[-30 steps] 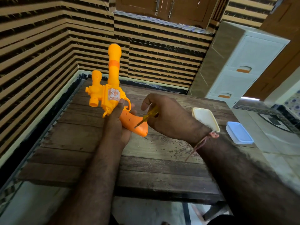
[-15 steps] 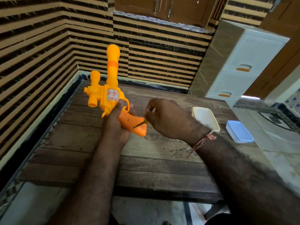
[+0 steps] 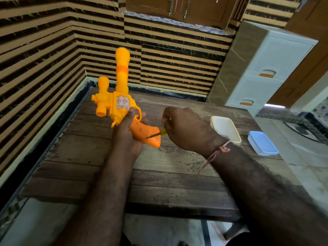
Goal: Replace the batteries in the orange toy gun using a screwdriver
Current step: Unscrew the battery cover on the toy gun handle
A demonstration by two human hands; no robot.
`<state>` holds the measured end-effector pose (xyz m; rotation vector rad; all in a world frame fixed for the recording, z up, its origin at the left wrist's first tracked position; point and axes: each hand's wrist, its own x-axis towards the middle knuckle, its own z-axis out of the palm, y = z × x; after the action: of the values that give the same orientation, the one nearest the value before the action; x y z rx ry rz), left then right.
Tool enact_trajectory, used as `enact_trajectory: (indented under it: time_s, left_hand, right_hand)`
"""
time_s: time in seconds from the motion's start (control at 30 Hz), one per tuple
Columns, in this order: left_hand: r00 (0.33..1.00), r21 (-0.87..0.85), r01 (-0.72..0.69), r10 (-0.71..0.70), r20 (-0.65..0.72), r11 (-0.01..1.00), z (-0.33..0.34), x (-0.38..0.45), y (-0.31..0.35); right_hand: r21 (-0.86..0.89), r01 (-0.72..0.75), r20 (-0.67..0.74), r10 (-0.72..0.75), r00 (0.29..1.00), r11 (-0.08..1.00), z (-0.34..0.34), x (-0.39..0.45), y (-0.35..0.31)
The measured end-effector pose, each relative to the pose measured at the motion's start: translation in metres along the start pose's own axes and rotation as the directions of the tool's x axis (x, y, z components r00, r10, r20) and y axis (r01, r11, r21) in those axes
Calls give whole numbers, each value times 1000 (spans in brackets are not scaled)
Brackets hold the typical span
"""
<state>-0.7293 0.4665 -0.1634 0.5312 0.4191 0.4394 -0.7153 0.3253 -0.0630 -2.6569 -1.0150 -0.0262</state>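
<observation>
striped brown and tan wall panels point(image 3: 53, 50) close in two sides of a dark wooden table point(image 3: 168, 183), which fills the corner where they meet. above the table's far left part the left hand point(image 3: 127, 137) grips the toy gun point(image 3: 120, 107) around the top of its orange handle, thumb lying along the yellow body; the barrel points straight up and the handle slants down toward the right. the gun is held clear of the tabletop. the right hand point(image 3: 186, 128) has its fingers curled, pinching a small screwdriver point(image 3: 158, 134) with a yellow handle; the dark shaft slants left and its tip touches the side of the gun's handle near the butt. a thread band point(image 3: 220, 150) is tied at the right wrist. near the table's right edge sits a cream tub point(image 3: 225, 128), and just beyond that edge, lower down, lies a blue lid point(image 3: 262, 142). a white drawer unit point(image 3: 262, 68) stands past the far right corner.
</observation>
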Motion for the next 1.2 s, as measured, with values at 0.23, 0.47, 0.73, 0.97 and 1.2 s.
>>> enact_trajectory:
  time_s: [0.23, 0.47, 0.73, 0.97, 1.2]
  left_hand:
    - [1000, 2, -16, 16, -22, 1000, 0, 1, 2]
    - [1000, 24, -16, 16, -12, 1000, -1, 2, 0]
    - [999, 22, -13, 14, -30, 1000, 1, 0, 1]
    - [1000, -34, 29, -29, -5, 999, 0, -1, -1]
    - [1000, -39, 8, -9, -24, 999, -1, 1, 0]
  right_hand:
    - [274, -57, -5, 61, 998, 960, 0, -1, 6]
    - [128, -3, -26, 6, 1000, 992, 1, 2, 3]
    - [296, -41, -41, 56, 998, 954, -3, 0, 4]
    - [144, 7, -23, -4, 1000, 990, -4, -1, -2]
    - [235, 9, 38, -18, 999, 972, -8, -2, 3]
